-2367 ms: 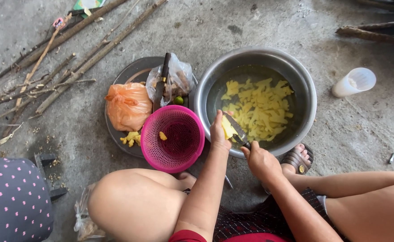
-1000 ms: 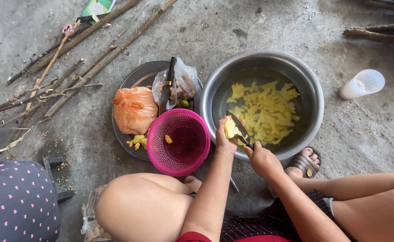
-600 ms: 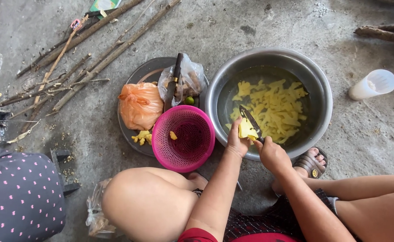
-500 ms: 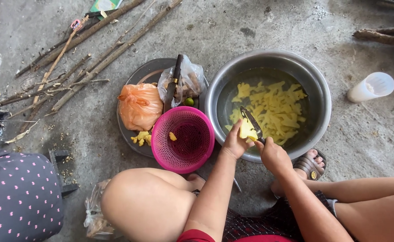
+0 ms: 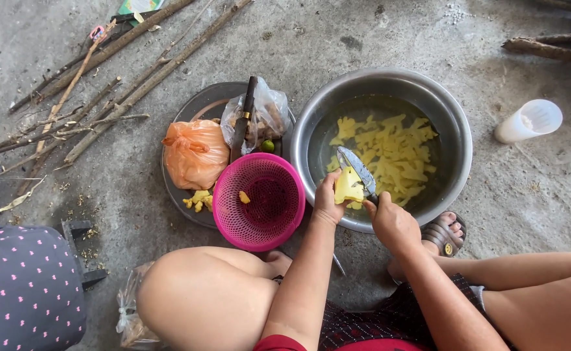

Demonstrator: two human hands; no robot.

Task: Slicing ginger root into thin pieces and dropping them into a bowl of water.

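We hold a yellow fruit piece [image 5: 348, 186] in our left hand [image 5: 329, 203], fingers curled narrowly around its lower side, above the near rim of the steel basin [image 5: 457, 140]. Our right hand [image 5: 393, 224] grips a knife [image 5: 357, 170], fingers closed on the handle, blade lying across the piece's upper right edge. Yellow strips [image 5: 389, 146] float in the basin's water; a pink basket [image 5: 258, 201] stands just beside it.

Single head-worn camera, looking almost straight down from above the squatting person. Forearms and knees fill the lower edge at close range; the concrete floor [image 5: 136, 195] and steel bowl [image 5: 457, 146] lie farther below.
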